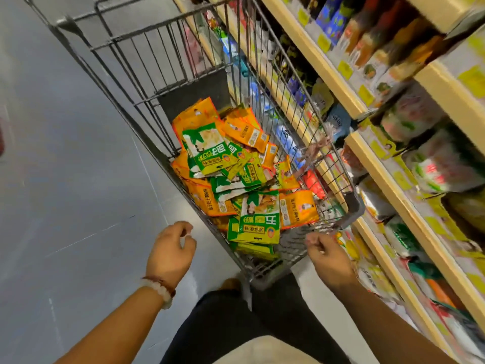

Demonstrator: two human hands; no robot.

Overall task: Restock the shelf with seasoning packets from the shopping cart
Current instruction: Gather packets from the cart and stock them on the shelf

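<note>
While the person stands at the near end of a wire shopping cart (147,82), both hands hang in the air with nothing in them. The left hand (170,248) is just left of the cart's near corner, fingers loosely curled, a beaded bracelet (161,287) on its wrist. The right hand (328,256) is by the cart's near right corner, close to the rim, its fingers curled in toward the palm; whether it touches the wire cannot be told. Inside the cart lies a loose heap of seasoning packets (236,166), orange ones and green-and-yellow ones, piled over each other from the middle to the near end. To the right runs the shelf (388,185), its pale wooden boards edged with yellow price tags and stocked with blurred bags and bottles. Grey floor (65,179) stretches off on the left. Dark trousers show at the near edge.
</note>
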